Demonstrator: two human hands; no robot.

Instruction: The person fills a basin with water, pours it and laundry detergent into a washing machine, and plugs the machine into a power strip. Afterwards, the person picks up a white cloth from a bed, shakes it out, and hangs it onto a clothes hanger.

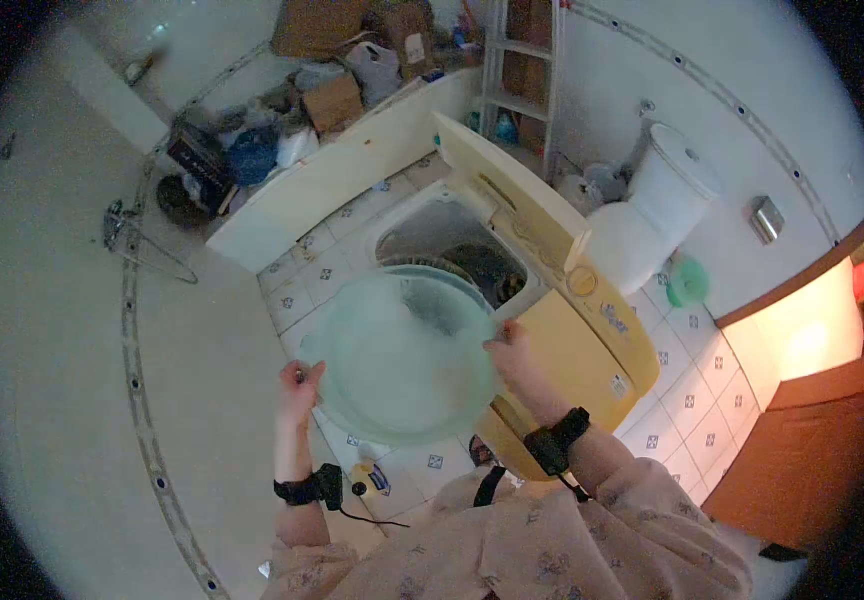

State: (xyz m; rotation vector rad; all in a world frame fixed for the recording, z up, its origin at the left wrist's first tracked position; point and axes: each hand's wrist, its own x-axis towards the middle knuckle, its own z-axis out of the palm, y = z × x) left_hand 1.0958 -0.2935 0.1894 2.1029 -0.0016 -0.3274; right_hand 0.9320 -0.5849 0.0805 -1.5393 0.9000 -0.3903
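A wide, pale green plastic basin (407, 375) hangs between my two hands in front of me. My left hand (299, 388) is closed on its left rim, and my right hand (514, 352) grips the right rim. Just beyond the basin stands a yellow washing machine (577, 360) with its tub lid (517, 190) raised. The basin's far edge overlaps the open tub (422, 232), where dark, patterned laundry (492, 270) lies. What the basin holds, if anything, I cannot make out.
A white toilet (657, 205) stands at the right behind the machine, near a green bowl (687, 282) on the tiled floor. A ladder (522, 100) leans at the back. Boxes and bags (337, 95) fill the walled area beyond. A yellow bottle (372, 478) stands by my feet.
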